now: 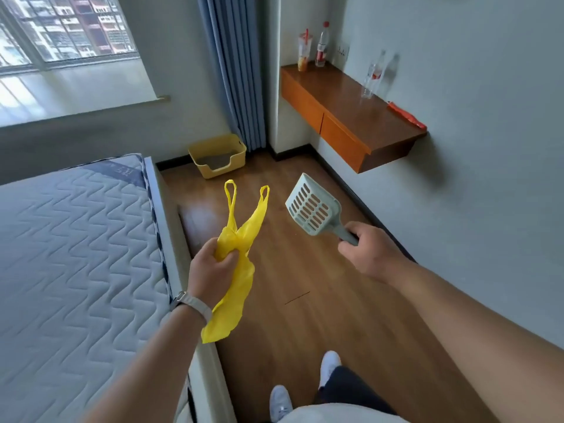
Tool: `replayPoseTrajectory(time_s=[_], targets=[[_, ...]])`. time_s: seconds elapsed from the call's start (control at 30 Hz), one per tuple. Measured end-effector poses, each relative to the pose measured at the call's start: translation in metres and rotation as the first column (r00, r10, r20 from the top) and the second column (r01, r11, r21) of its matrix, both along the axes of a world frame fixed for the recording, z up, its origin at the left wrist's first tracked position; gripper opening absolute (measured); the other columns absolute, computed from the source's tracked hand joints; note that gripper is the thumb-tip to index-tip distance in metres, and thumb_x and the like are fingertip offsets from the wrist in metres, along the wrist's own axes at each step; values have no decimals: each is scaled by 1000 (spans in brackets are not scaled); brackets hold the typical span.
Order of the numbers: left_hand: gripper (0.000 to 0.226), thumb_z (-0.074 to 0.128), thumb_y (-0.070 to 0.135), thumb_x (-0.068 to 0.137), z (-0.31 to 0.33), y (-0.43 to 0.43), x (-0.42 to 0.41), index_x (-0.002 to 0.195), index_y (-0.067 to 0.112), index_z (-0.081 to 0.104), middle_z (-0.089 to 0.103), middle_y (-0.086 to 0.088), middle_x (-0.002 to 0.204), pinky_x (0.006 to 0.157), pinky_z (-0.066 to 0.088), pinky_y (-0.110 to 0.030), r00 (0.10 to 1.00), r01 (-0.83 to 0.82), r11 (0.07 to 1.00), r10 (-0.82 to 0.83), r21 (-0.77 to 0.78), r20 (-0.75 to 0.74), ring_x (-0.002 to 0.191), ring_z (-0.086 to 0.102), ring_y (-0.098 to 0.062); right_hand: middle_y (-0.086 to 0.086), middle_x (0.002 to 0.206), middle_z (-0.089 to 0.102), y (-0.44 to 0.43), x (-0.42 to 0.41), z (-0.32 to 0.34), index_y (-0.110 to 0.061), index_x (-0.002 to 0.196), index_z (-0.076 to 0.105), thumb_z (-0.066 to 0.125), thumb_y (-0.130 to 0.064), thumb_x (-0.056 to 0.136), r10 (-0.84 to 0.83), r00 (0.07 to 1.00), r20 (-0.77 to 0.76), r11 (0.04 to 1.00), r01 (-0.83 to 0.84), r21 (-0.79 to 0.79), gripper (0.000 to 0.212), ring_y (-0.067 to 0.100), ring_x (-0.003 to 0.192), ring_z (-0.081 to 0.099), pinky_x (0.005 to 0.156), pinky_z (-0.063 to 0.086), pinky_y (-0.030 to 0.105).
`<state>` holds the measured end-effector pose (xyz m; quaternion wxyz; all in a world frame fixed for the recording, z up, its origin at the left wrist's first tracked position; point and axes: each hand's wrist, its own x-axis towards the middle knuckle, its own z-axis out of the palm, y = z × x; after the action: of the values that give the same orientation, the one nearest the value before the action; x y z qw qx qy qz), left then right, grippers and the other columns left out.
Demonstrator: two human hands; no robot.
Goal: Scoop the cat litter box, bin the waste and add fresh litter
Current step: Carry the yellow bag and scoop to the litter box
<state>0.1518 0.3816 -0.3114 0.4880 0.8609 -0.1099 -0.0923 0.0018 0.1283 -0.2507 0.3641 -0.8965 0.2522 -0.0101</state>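
Observation:
A yellow litter box (217, 155) with grey litter inside sits on the wooden floor in the far corner, below the curtain. My left hand (210, 268) grips a crumpled yellow plastic bag (236, 264), its two handles sticking up and its body hanging below my wrist. My right hand (366, 250) holds the handle of a pale grey-green slotted litter scoop (311, 207), its empty head tilted up toward the box. Both hands are well short of the litter box, above bare floor.
A bed with a quilted mattress (76, 254) fills the left side. A wall-mounted wooden shelf (345, 108) on the right carries bottles and a drink cup. Blue curtain (235, 71) hangs beside the box. A wooden floor strip (305, 300) runs between bed and wall.

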Motion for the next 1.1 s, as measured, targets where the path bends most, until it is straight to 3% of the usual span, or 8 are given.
replayPoseTrajectory(time_s=[0.13, 0.37, 0.6, 0.77, 0.93, 1.1], targets=[[3, 64, 20, 85, -12, 7, 35, 83, 19, 62, 62, -6, 72, 60, 45, -34, 999, -33, 997, 35, 69, -29, 70, 59, -23, 2, 63, 52, -7, 55, -12, -15, 76, 55, 54, -24, 93, 45, 999, 1, 998, -45, 34, 19, 13, 54, 46, 52, 45, 22], [5, 64, 18, 87, -18, -29, 112, 89, 15, 62, 63, -9, 77, 60, 43, -28, 996, -64, 988, 72, 140, -50, 72, 58, -22, 13, 69, 59, -47, 160, -38, -10, 79, 55, 54, -26, 88, 72, 997, -36, 995, -69, 76, 18, 16, 56, 46, 58, 51, 44], [11, 63, 21, 87, -15, -110, 214, 91, 30, 59, 62, 8, 78, 59, 39, -21, 991, -49, 985, 69, 166, -113, 74, 58, -9, 4, 63, 54, -114, 276, -41, -14, 75, 54, 55, -26, 87, 146, 986, -79, 985, -137, 103, 16, 15, 54, 46, 53, 43, 33], [9, 64, 21, 87, -6, -163, 280, 93, 26, 61, 62, 9, 77, 57, 38, -21, 993, -79, 988, 90, 136, -80, 71, 57, -8, 7, 66, 59, -154, 364, -36, -16, 75, 55, 56, -27, 84, 187, 980, -71, 978, -179, 107, 13, 17, 55, 48, 58, 47, 41], [9, 66, 21, 86, -6, -171, 337, 89, 29, 62, 65, 8, 77, 62, 46, -27, 987, -118, 987, 129, 113, -98, 73, 61, -10, 4, 61, 52, -160, 435, -38, -13, 74, 51, 56, -26, 82, 208, 976, -58, 972, -200, 126, 16, 17, 55, 44, 53, 41, 35], [11, 66, 20, 86, -18, -170, 408, 84, 29, 61, 63, 7, 73, 59, 43, -26, 986, -132, 984, 144, 123, -88, 69, 58, -11, 0, 61, 50, -162, 496, -56, -14, 74, 51, 55, -26, 84, 216, 970, -108, 969, -200, 142, 17, 15, 54, 42, 53, 38, 33]])
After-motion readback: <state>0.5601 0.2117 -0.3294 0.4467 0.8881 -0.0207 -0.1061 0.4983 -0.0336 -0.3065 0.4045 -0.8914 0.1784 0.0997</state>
